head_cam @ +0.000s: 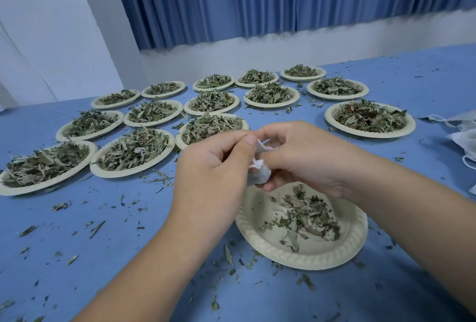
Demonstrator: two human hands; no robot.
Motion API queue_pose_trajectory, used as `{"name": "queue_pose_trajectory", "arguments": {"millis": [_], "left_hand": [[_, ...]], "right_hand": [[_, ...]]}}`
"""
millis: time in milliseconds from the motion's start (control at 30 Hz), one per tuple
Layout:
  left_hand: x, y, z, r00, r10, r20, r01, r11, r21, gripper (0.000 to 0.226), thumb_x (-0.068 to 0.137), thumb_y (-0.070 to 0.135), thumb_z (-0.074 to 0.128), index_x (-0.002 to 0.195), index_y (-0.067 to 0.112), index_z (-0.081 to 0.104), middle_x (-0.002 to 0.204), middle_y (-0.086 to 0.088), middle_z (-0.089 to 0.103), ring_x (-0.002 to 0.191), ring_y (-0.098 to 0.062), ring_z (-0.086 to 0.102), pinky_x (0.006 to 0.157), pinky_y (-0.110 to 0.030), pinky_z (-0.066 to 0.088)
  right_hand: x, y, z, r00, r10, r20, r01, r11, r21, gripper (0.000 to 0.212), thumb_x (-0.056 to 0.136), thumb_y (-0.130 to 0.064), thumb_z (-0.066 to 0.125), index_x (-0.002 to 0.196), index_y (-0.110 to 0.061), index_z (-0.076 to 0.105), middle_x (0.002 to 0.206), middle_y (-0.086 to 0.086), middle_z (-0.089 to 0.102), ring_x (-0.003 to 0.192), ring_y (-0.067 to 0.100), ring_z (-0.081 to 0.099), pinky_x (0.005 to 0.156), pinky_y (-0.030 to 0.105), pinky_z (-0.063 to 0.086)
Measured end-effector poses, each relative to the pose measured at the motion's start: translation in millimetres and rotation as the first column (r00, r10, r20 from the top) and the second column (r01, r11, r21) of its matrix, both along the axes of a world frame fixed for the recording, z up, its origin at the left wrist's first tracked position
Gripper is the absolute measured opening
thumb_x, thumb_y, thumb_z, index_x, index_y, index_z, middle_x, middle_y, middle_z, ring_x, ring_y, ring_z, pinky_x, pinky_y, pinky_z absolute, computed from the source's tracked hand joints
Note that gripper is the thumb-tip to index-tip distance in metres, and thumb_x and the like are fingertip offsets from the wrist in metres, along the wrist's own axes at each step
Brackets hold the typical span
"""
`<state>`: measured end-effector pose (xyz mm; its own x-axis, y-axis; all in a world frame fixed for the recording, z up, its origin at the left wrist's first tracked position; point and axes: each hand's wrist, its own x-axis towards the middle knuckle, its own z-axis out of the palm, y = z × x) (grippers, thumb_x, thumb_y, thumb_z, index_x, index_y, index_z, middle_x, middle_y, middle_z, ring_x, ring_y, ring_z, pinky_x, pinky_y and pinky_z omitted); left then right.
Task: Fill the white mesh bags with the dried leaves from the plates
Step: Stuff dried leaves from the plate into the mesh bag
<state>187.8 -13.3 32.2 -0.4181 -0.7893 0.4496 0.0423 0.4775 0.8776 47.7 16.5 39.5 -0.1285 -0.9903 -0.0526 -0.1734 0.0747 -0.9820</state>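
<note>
Left hand: the left hand (216, 164) was closed in a pinch on the white mesh bag (260, 171), with the thumb and the forefinger at the top edge of the bag.
Right hand: the right hand (296, 151) was also closed on the same bag; its fingers were curled around the bag from the other side and under it.
Bag: it was small, white and crumpled, held between both hands, in the air above the near plate. How full it was, I could not tell.
Near plate: the pale paper plate (301, 252) lay on the counter directly below the hands, with only a thin rest of dried leaves (306, 216) in it.
Other plates: many full plates (131, 150) stood in rows beyond the hands and to the left of them, and one more plate (370, 119) beyond the right hand.
Spare bags: a heap of white bags (463, 138) lay to the right of the right hand, well apart.
Counter: the blue counter (77, 257) had loose leaf crumbs everywhere around the hands.
Writing: no readable brand or label on the plates or on the bags.
</note>
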Motion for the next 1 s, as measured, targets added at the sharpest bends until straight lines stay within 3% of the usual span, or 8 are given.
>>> {"name": "queue_pose_trajectory", "arguments": {"millis": [67,300,433,533,600,700,833,1000], "left_hand": [[-0.2,-1.0,-0.8,1.0,0.002,-0.02,-0.002,1.0,0.024,0.026,0.094,0.01,0.057,0.076,0.018,0.074,0.045,0.011,0.051,0.042,-0.003,0.045,0.057,-0.041,0.053],[2.1,-4.9,-0.9,0.996,0.03,-0.084,-0.025,0.998,0.055,0.026,0.093,0.008,0.057,0.072,0.013,0.072,0.041,0.013,0.049,0.035,0.001,0.043,0.041,-0.008,0.032],[4.3,-11.0,-2.3,0.998,0.061,-0.033,-0.06,0.998,0.036,0.025,0.095,0.013,0.056,0.079,0.016,0.074,0.045,0.015,0.053,0.04,0.0,0.047,0.045,-0.014,0.037],[5.6,-16.9,-4.7,0.994,0.108,-0.027,-0.107,0.993,0.045,0.024,0.096,0.016,0.056,0.082,0.02,0.075,0.045,0.016,0.053,0.044,0.0,0.048,0.051,-0.025,0.039],[5.8,-20.3,-5.8,0.989,0.143,-0.026,-0.142,0.989,0.042,0.022,0.096,0.017,0.057,0.083,0.021,0.075,0.041,0.018,0.046,0.039,0.0,0.042,0.05,-0.022,0.033],[5.6,-22.5,-7.7,0.987,0.157,-0.025,-0.157,0.987,0.025,0.023,0.096,0.018,0.057,0.082,0.023,0.074,0.041,0.019,0.046,0.04,0.001,0.041,0.05,-0.022,0.03],[4.7,-22.9,-9.1,0.984,0.178,-0.007,-0.178,0.984,-0.015,0.025,0.097,0.021,0.057,0.079,0.028,0.073,0.043,0.019,0.047,0.043,0.001,0.041,0.051,-0.023,0.031],[5.9,-26.0,-10.7,0.984,0.18,-0.008,-0.18,0.983,-0.04,0.024,0.097,0.022,0.056,0.082,0.024,0.074,0.043,0.017,0.043,0.044,-0.003,0.037,0.055,-0.026,0.029]], "right_hand": [[7.8,-5.2,2.9,0.99,-0.038,-0.133,0.035,0.999,-0.025,0.024,0.081,0.011,0.055,0.089,-0.01,0.064,0.071,0.01,0.065,0.054,0.015,0.062,0.05,0.023,0.053],[22.7,-29.0,7.9,0.785,-0.192,-0.589,0.109,0.979,-0.173,0.021,0.074,0.002,0.056,0.066,-0.017,0.053,0.055,0.0,0.054,0.044,0.016,0.052,0.039,0.022,0.038],[14.9,-16.0,10.5,0.947,-0.06,-0.316,0.038,0.997,-0.074,0.022,0.076,0.008,0.06,0.073,-0.014,0.061,0.064,0.003,0.059,0.051,0.014,0.061,0.05,0.024,0.052],[-4.4,5.1,10.3,0.959,0.002,-0.284,-0.012,0.999,-0.032,0.016,0.082,-0.031,0.07,0.096,-0.023,0.068,0.08,-0.005,0.067,0.071,0.01,0.068,0.066,0.028,0.059],[-18.8,21.0,9.2,0.857,-0.048,-0.513,0.043,0.999,-0.021,0.047,0.068,-0.069,0.057,0.099,-0.034,0.066,0.09,-0.015,0.068,0.08,0.002,0.066,0.073,0.028,0.057],[-28.5,42.3,3.7,0.619,-0.043,-0.784,0.058,0.998,-0.009,0.075,0.053,-0.086,0.031,0.107,-0.043,0.06,0.099,-0.024,0.059,0.088,-0.009,0.055,0.08,0.023,0.048],[-26.0,57.3,-7.6,0.433,0.223,-0.874,0.031,0.965,0.262,0.098,0.045,-0.094,0.017,0.131,-0.05,0.036,0.116,-0.026,0.036,0.108,0.001,0.039,0.089,0.028,0.039],[-10.3,57.6,-16.2,0.325,0.29,-0.9,0.043,0.946,0.32,0.091,0.06,-0.092,0.03,0.137,-0.044,0.027,0.123,-0.014,0.029,0.097,0.009,0.039,0.078,0.031,0.042]]}}
